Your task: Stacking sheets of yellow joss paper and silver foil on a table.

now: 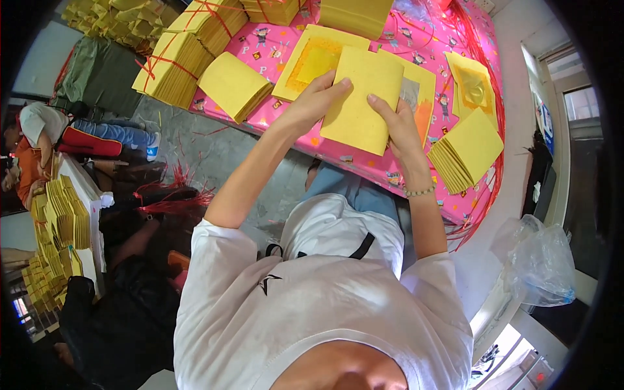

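Between my hands I hold a folded yellow paper (362, 114) above the near edge of the table. My left hand (320, 97) grips its left edge, thumb on the front and the other fingers partly hidden. On the right edge, my right hand (402, 127) pinches it the same way, a beaded bracelet round the wrist. Beneath lies more yellow paper (294, 77) with a gold-orange square (318, 64); the held paper covers part of it. A silver and orange patch (422, 117) shows at its right.
A pink patterned cloth (263, 39) covers the table. Folded yellow papers lie left (235, 86) and right (469, 151). Tied yellow bundles (168, 68) stand at far left. Red strands (497, 123) hang along the right edge. Other people work at a table (91, 214) to the left.
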A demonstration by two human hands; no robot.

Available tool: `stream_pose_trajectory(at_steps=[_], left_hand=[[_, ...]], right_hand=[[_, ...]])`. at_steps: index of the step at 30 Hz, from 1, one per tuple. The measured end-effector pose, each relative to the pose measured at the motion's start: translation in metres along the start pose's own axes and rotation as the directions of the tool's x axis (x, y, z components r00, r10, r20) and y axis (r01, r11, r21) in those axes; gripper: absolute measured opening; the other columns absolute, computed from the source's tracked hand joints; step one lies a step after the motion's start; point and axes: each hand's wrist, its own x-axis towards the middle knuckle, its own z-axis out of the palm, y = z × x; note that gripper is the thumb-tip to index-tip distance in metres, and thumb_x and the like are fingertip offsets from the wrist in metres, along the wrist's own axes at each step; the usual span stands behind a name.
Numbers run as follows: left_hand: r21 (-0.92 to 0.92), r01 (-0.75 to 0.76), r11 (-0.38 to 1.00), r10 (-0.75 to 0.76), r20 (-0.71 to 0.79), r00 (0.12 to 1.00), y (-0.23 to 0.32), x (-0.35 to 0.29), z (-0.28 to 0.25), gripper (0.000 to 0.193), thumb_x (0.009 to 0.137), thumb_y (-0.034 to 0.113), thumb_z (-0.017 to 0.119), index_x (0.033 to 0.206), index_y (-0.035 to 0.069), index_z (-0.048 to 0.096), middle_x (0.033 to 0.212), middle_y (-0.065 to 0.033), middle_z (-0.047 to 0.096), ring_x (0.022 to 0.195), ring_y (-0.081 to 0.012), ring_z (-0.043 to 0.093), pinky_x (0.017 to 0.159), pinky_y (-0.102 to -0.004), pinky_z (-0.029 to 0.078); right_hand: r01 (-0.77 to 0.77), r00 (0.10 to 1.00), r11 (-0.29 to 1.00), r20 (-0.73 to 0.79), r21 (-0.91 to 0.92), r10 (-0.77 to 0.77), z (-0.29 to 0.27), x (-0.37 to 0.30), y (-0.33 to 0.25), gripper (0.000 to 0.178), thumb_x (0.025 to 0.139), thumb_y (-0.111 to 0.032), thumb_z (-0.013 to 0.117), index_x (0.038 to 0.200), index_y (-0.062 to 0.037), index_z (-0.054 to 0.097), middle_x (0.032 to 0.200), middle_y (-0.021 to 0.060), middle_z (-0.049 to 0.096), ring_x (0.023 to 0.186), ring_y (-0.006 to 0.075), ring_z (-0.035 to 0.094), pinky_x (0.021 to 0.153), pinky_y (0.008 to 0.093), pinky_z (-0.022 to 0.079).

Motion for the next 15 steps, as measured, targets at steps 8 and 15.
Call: stream_pose_trajectory(at_steps=[8,15], left_hand=[[-0.014,0.105,0.994,-0.105,0.017,0.994,-0.005,0.008,-0.006,0.038,0.096,0.027,0.048,0.123,0.000,0.047,0.114,-0.0056,0.057,0.101,-0.0121,0.057,0.084,-0.0259,0.047],[-0.029,0.086,0.996,-0.087,-0.021,0.996,-0.012,0.013,-0.005,0.034,0.095,0.028,0.049,0.114,0.000,0.051,0.098,-0.0035,0.059,0.082,-0.0088,0.057,0.067,-0.0233,0.048]], right_hand=[[-0.080,0.997,0.996,0.009,0.050,0.080,-0.004,0.004,0.002,0.038,0.085,-0.019,0.065,0.113,0.0044,0.055,0.104,0.0103,0.063,0.089,0.0143,0.062,0.075,0.0258,0.051],[-0.141,0.990,0.987,-0.005,0.074,0.142,-0.007,0.005,0.002,0.040,0.084,-0.020,0.066,0.114,0.0044,0.055,0.105,0.0105,0.063,0.090,0.0145,0.062,0.076,0.0255,0.051]])
